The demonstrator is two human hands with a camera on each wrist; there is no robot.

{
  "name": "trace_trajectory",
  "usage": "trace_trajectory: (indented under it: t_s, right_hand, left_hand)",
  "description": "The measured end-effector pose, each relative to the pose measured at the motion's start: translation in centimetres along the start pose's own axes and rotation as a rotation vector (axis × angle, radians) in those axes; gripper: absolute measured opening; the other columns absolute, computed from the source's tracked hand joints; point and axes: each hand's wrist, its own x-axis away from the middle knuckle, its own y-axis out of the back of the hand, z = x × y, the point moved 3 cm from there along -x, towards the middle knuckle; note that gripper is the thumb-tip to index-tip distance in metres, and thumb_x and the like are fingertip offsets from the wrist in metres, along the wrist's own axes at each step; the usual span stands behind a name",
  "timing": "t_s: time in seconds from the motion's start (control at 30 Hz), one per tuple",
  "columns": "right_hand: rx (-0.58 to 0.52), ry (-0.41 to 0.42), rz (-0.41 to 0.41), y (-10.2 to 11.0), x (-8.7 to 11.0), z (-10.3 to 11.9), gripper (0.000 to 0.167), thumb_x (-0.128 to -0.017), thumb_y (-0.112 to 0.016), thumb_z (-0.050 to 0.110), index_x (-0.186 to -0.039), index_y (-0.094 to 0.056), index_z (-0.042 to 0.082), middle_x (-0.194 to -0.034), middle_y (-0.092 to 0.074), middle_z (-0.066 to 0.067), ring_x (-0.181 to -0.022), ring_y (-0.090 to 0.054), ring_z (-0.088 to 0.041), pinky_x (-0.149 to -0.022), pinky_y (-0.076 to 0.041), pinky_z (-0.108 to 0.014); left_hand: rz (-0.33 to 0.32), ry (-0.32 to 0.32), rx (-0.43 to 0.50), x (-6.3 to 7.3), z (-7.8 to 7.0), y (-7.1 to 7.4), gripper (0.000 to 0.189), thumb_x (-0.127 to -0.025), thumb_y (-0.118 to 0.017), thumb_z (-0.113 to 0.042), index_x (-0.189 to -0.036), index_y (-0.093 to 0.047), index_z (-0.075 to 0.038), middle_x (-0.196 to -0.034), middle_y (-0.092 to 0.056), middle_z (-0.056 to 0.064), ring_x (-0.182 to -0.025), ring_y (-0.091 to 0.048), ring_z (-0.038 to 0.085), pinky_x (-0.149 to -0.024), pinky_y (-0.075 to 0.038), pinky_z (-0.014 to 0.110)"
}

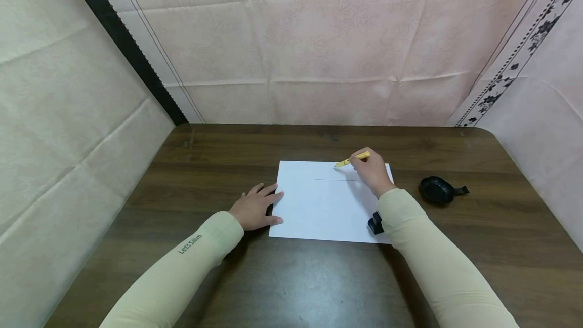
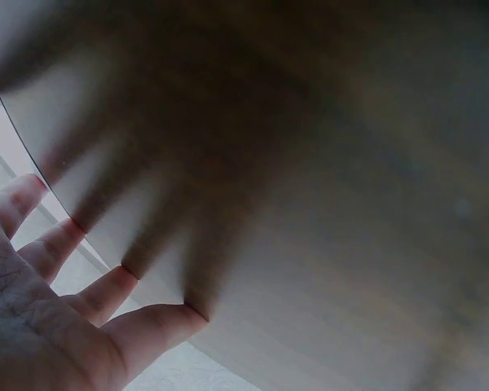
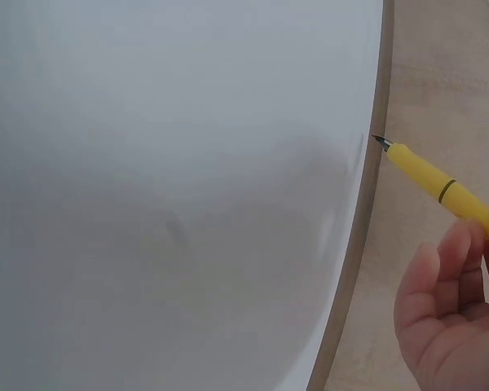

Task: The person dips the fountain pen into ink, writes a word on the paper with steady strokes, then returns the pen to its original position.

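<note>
A white sheet of paper (image 1: 309,211) lies on the brown table, with one thin straight line (image 1: 334,180) across its upper part. My right hand (image 1: 374,172) pinches a yellow pen (image 1: 363,155) above the sheet's upper right. The pen's dark pointed nib slants down to the left, close over the paper near its far edge. In the right wrist view the yellow pen barrel (image 3: 424,175) carries a dark ring. My left hand (image 1: 256,207) lies with fingers spread at the sheet's left edge, index finger and thumb reaching onto it. The left fingertips (image 2: 197,314) show in the left wrist view.
To the right of the paper stands a small black pan-shaped dish (image 1: 436,190) with a short handle. The wooden table (image 1: 309,287) ends at a far edge against pale patterned cloth (image 1: 328,44). Cloth also hangs along both sides.
</note>
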Motion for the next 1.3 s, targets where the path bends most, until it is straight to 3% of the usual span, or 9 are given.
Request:
trace_trajectory:
  t_s: [1.3]
  right_hand:
    - [0.030,-0.036,0.006,0.01,0.60,0.07,0.027,-0.100,-0.050,0.026,-0.116,-0.055,0.005,-0.119,-0.056,-0.017,-0.108,-0.053,-0.030,-0.096,-0.045,-0.044]
  left_hand:
    - [-0.006,0.004,-0.007,0.01,0.01,-0.04,0.070,-0.089,-0.063,-0.049,-0.150,-0.039,-0.022,-0.159,-0.026,0.003,-0.145,-0.019,0.038,-0.105,-0.027,0.067]
